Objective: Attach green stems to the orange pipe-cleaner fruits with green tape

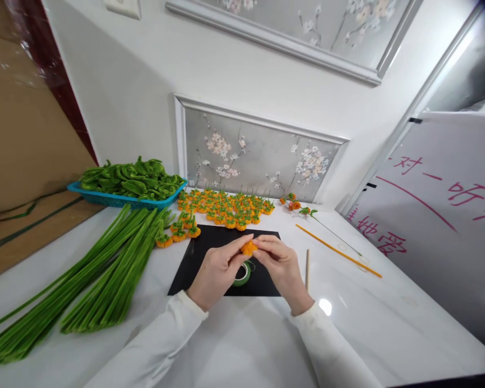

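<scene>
Between the fingertips of my left hand (pixel 218 269) and my right hand (pixel 281 267) is a small orange pipe-cleaner flower (pixel 249 248). Both hands are closed in a pinch on it, one from each side, above a black mat (pixel 186 277). A roll of green tape (pixel 244 276) lies on the mat below the flower, partly covered by my fingers. Behind the mat stand many finished-looking orange flowers (pixel 226 207) with green stems. A smaller group of these flowers (pixel 178 233) sits by the mat's left corner.
Long green pipe cleaners (pixel 105 269) lie in bundles at left. A blue tray (pixel 137 203) heaped with green leaf shapes (pixel 133 180) stands behind them. At right are an orange pipe cleaner (pixel 339 250), a thin wooden stick (pixel 307 269) and a stemmed flower spray (pixel 295 205).
</scene>
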Demonstrator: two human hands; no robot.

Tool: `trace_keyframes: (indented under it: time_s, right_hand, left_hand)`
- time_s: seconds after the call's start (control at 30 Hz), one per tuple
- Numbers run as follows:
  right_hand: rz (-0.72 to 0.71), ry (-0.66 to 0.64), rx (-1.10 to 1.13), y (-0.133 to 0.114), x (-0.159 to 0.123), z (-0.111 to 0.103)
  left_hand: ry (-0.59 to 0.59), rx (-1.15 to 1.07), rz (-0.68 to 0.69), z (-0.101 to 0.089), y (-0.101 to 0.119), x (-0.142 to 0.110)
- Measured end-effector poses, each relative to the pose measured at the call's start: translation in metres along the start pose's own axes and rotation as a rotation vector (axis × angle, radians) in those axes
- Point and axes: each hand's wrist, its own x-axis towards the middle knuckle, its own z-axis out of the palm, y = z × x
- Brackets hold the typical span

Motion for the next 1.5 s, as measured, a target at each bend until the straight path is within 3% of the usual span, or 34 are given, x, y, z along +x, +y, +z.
trace_keyframes:
  time_s: [0.37,0.5,0.77,1.0,1.17,1.4,1.5]
  right_hand:
    - [0.180,-0.008,0.096,-0.002,0.001,0.000]
    - [0.257,0.063,0.130,-0.007,-0.001,0.004]
    - [0.218,0.127,0.041,0.002,-0.004,0.010]
    - [0.090,0.120,-0.191,0.003,-0.013,0.020]
    - [0.047,0.138,-0.209,0.009,-0.013,0.025]
    - [0.090,0.074,-0.020,0.015,-0.004,0.015]
    - [0.069,0.068,0.000,0.020,-0.002,0.011]
  left_hand:
    - [-0.007,0.026,-0.023,0.000,-0.004,-0.001]
    - [0.003,0.086,-0.001,0.001,-0.006,-0.001]
    - [0.019,0.120,0.017,0.000,-0.006,-0.001]
    - [0.051,0.068,-0.039,0.001,-0.008,-0.001]
    - [0.090,0.068,-0.038,0.004,-0.011,-0.004]
    - [0.054,-0.331,-0.164,0.009,-0.013,0.000]
    - [0.067,-0.379,-0.206,0.010,-0.014,0.000]
